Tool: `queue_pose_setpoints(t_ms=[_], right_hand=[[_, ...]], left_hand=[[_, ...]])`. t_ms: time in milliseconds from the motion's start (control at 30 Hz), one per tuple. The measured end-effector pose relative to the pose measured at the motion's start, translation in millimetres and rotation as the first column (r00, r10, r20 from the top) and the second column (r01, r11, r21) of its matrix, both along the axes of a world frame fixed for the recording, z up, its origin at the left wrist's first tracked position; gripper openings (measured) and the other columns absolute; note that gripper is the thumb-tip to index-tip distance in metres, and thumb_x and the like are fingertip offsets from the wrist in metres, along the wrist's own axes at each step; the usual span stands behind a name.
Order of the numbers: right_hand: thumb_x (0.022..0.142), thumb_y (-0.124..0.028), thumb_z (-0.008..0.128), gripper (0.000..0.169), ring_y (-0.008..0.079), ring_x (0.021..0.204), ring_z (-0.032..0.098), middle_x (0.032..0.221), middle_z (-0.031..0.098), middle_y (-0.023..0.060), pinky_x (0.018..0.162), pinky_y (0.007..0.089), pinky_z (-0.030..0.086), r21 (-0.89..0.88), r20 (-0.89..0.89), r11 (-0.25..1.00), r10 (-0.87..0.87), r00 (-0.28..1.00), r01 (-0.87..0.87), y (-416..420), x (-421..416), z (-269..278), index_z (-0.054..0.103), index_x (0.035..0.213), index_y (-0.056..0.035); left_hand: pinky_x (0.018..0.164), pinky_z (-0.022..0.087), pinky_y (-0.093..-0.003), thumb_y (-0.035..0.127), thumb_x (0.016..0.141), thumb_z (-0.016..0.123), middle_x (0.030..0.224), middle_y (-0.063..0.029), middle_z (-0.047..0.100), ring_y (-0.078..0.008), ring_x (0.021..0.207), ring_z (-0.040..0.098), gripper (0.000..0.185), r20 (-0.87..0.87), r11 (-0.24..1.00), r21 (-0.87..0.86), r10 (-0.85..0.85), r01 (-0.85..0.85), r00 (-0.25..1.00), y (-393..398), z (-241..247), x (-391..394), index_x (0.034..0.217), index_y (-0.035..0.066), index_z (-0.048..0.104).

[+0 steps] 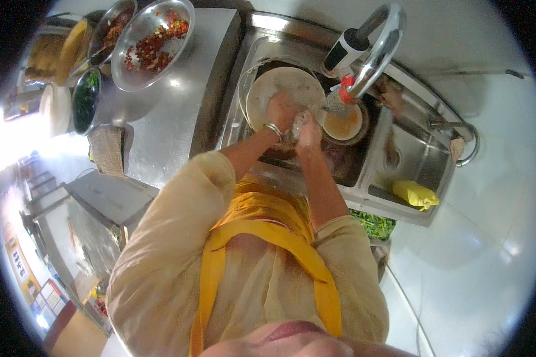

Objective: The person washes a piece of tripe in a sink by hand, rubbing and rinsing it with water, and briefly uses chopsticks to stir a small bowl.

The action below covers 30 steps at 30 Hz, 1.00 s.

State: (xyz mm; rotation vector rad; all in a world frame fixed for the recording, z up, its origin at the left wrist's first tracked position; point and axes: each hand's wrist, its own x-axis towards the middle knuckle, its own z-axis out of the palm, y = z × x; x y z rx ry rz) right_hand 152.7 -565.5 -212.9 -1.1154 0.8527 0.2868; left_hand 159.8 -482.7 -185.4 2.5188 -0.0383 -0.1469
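Note:
Over the larger bowl of a stainless steel sink (225, 134), my left hand (286, 109) reaches into a wide pale round basin (261, 96), its fingers partly hidden. A metal bangle (273, 130) circles that wrist. My right hand (309, 134) is closed around a small whitish, wet-looking item (299, 121) at the basin's lower right edge; what it is cannot be told. Just right of my hands, a smaller round vessel (343, 125) holds brownish liquid. The clear, red-banded end of a curved chrome faucet (377, 67) hangs above it.
Left of the sink, a steel counter (169, 111) bears a steel bowl of chopped red peppers (154, 49) and a bowl of chopped greens (87, 100). A yellow bag (415, 195) lies in the right sink compartment. A container of cut green vegetables (374, 225) sits below the sink's front edge.

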Motion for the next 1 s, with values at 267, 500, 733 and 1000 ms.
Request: queue_pose_setpoints(t_ms=[267, 500, 733, 1000], right_hand=[[0.086, -0.025, 0.050, 0.041, 0.0200, 0.102, 0.047, 0.115, 0.049, 0.0112, 0.090, 0.0329, 0.038, 0.430, 0.201, 0.900, -0.012, 0.979, -0.077, -28.3, 9.0, -25.7, 0.044, 0.119, -0.0003], [0.088, -0.022, 0.047, 0.045, 0.0196, 0.106, 0.044, 0.119, 0.046, 0.0111, 0.092, 0.0327, 0.035, -0.522, 0.148, 0.696, 0.643, 0.751, -0.493, -47.1, 26.5, 79.7, 0.038, 0.127, -0.0018], [0.088, -0.016, 0.050, 0.025, 0.0265, 0.099, 0.055, 0.100, 0.058, 0.0109, 0.087, 0.0381, 0.043, 0.002, 0.224, 0.992, 0.119, 0.967, -0.122, -54.3, 17.5, 33.2, 0.054, 0.107, -0.0011], [0.090, -0.023, 0.048, 0.029, 0.0235, 0.093, 0.056, 0.098, 0.057, 0.0119, 0.085, 0.0374, 0.045, 0.282, 0.193, 0.856, 0.391, 0.900, -0.432, -13.1, -36.0, 19.0, 0.052, 0.108, -0.0008]], left_hand=[[0.078, 0.043, -0.0419, 0.018, 0.075, 0.063, 0.098, -0.0194, 0.059, -0.0334, 0.089, 0.055, 0.027, 0.192, 0.880, -0.457, 0.240, -0.130, 0.952, -37.3, 18.9, -21.2, 0.096, 0.002, 0.060], [0.079, 0.046, -0.0396, 0.007, 0.079, 0.058, 0.110, -0.0189, 0.052, -0.0331, 0.096, 0.054, 0.034, -0.340, 0.841, -0.292, 0.354, -0.456, 0.871, 33.8, 34.6, 24.0, 0.112, 0.004, 0.049], [0.091, 0.042, -0.0413, 0.017, 0.082, 0.057, 0.121, -0.0175, 0.048, -0.0350, 0.106, 0.050, 0.039, -0.071, 0.997, 0.079, 0.004, 0.001, 0.997, 50.8, -34.6, 25.1, 0.119, 0.009, 0.048], [0.086, 0.043, -0.0393, 0.024, 0.078, 0.060, 0.108, -0.0152, 0.058, -0.0296, 0.102, 0.054, 0.039, -0.475, 0.946, 0.166, -0.171, 0.278, 0.864, 49.7, -150.4, 25.0, 0.113, 0.008, 0.055]])
